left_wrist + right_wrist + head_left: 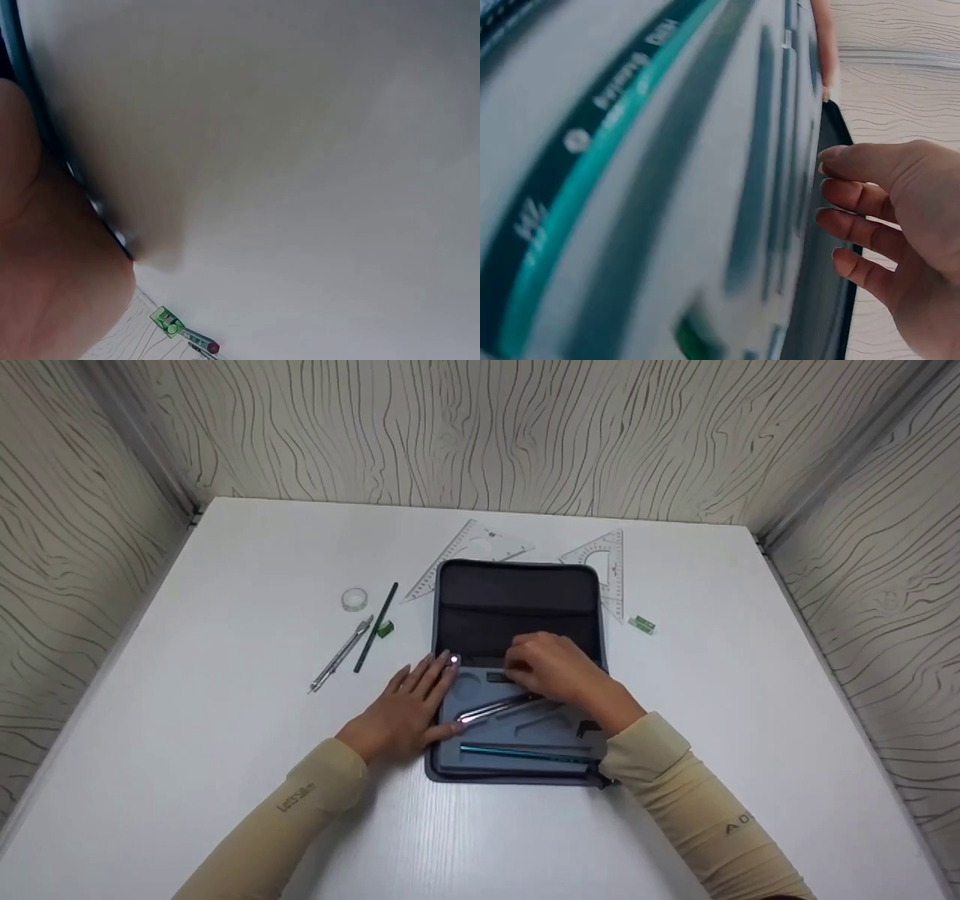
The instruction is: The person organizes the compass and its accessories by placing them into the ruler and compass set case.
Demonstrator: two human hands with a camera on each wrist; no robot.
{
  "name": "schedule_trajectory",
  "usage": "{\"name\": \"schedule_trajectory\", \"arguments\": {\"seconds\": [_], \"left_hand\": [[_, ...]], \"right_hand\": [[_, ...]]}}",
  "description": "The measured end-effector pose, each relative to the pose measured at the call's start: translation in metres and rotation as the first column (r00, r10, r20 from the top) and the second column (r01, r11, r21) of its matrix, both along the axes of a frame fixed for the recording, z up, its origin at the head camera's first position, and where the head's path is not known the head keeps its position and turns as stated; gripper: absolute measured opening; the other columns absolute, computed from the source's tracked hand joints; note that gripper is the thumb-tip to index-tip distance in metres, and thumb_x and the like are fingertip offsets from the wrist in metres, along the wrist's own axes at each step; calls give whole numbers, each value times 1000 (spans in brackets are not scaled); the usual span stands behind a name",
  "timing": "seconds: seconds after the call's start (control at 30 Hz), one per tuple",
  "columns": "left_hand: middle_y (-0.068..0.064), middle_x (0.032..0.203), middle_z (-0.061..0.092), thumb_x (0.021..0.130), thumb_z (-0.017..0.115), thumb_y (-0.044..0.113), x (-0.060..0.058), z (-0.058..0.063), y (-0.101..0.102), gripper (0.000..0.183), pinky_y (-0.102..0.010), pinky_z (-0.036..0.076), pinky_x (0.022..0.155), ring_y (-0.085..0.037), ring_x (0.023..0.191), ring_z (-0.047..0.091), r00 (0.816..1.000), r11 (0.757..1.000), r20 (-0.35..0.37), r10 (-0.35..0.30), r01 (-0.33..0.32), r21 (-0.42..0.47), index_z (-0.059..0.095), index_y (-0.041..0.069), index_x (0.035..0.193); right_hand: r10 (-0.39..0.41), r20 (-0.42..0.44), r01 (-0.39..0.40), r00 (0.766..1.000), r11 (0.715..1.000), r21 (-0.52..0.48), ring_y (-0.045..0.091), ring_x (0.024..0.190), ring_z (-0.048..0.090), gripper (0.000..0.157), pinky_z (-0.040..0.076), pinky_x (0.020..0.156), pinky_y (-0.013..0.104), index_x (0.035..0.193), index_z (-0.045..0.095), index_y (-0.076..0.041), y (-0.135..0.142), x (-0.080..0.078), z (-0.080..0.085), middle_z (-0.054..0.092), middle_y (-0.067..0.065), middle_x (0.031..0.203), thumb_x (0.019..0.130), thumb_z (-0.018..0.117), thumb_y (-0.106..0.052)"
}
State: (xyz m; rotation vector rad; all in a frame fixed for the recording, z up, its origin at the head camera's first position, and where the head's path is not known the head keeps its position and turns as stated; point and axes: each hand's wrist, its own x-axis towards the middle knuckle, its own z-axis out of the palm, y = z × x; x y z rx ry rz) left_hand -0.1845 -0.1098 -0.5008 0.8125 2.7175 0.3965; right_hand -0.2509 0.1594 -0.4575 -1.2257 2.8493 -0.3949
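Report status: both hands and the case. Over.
Left hand on left edge of open case. Right hand over tray, nothing visibly held. Teal pencil lying in tray. Right hand hides part of tray.

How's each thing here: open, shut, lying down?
Case: lying open
Teal pencil: in the case
Silver tool: in the case
Dark pencil: on the table
Compass: on the table, legs together
Clear ring: lying flat
Sharpener: beside the dark pencil
Green block: lying flat
Triangle rulers: partly hidden
Left hand: spread, touching case
Right hand: curled, grip unclear
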Motion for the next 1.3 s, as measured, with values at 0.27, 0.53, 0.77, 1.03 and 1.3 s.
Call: {"name": "schedule_trajectory", "arguments": {"seconds": [0.27, 0.53, 0.77, 1.03, 1.3], "left_hand": [[-12, 172, -3, 104, 37, 65, -1, 2, 2, 89, -55, 6, 125, -34, 158, -3, 1000, 998, 15, -1, 2, -69, 4, 10, 166], [-7, 172, -10, 101, 31, 71, -4, -5, 1, 92, -52, 4, 126, -29, 158, -8, 1000, 995, 13, 9, -7, -101, -3, 16, 165], [-9, 172, -9, 102, 33, 71, -5, -7, 1, 92, -52, 5, 126, -30, 158, -7, 1000, 996, 17, 9, -8, -84, -2, 15, 166], [-6, 172, -10, 101, 32, 72, -5, -12, -1, 92, -51, 4, 126, -28, 158, -8, 1000, 997, 0, 11, -11, -80, -3, 17, 166], [-7, 173, -7, 101, 34, 72, -5, -13, -2, 92, -52, 5, 126, -29, 158, -5, 1000, 998, -11, 7, -8, -62, 0, 15, 166]], "right_hand": [[-64, -19, 63, 998, 998, -24, 18, 83, 65, 7, 56, 71, 38, 100, 76, -15, 21, 1, 30, 66, 0, 95, 95, 75, -20], [-151, -41, 149, 988, 987, -58, 24, 93, 67, 23, 56, 76, 44, 113, 73, -8, 57, -10, 49, 64, 7, 106, 93, 77, -19], [-341, -19, 340, 940, 939, -55, 37, 118, 57, 52, 51, 88, 56, 139, 57, -6, 94, -32, 40, 52, 16, 135, 92, 77, -16], [-489, 34, 490, 872, 872, -23, 47, 128, 46, 64, 45, 92, 64, 147, 46, -4, 130, -47, 14, 40, 25, 146, 91, 75, -13], [-567, 191, 565, 801, 822, 70, 52, 131, 41, 65, 40, 100, 68, 155, 35, 1, 160, -51, -13, 37, 34, 147, 98, 62, -14]]}}
